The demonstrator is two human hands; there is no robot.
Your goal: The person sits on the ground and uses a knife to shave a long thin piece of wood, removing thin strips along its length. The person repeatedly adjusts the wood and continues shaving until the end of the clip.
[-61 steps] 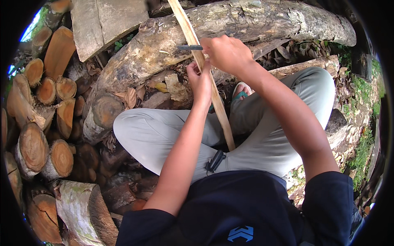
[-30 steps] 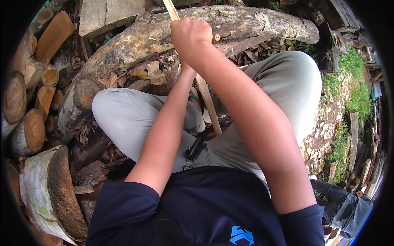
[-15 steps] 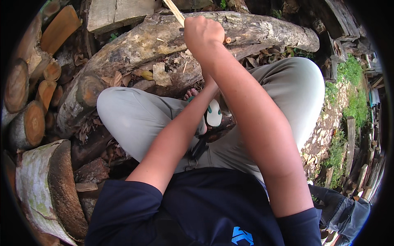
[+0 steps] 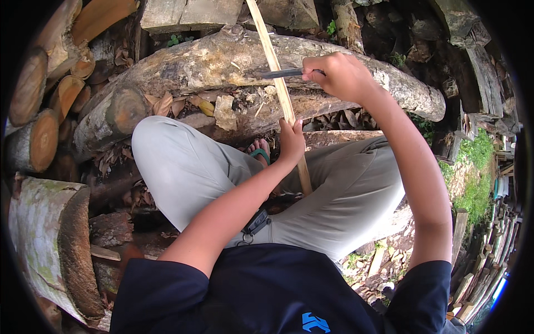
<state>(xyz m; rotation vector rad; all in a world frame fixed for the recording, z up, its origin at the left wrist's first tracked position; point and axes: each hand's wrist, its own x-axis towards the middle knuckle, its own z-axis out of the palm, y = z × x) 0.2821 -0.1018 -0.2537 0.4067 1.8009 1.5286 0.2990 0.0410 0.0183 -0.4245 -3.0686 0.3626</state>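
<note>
Closest in, here's the dark T-shirt (image 4: 250,295) with its blue emblem (image 4: 315,323), and just ahead of it a small black object (image 4: 257,222) with a metal ring, at the waist of the grey trousers (image 4: 345,206). The legs are bent, knees out wide, and beside the left shin there's a foot (image 4: 260,149) in a green-strapped sandal.

Now the action: between the thighs sits the lower end of a long pale wood strip (image 4: 267,47), slanting up and slightly left until it leaves the top of view. The left hand (image 4: 292,142) is wrapped around it partway along, fingers curled, thumb up against the wood. Further up, the right hand (image 4: 342,75) is balled tight round a knife (image 4: 283,73), the handle mostly hidden in the fist, the dark blade lying crosswise over the strip; whether its edge bites in, I can't tell.

Behind the strip stretches a thick, curved log (image 4: 194,64), with dry leaves (image 4: 162,104) and a pale bark scrap (image 4: 225,113) on its near side. Off to the left, cut logs (image 4: 43,141) are heaped up. Beyond the big log lie weathered planks (image 4: 211,12), and away right, green grass (image 4: 473,189) borders stacked timber (image 4: 489,261).
</note>
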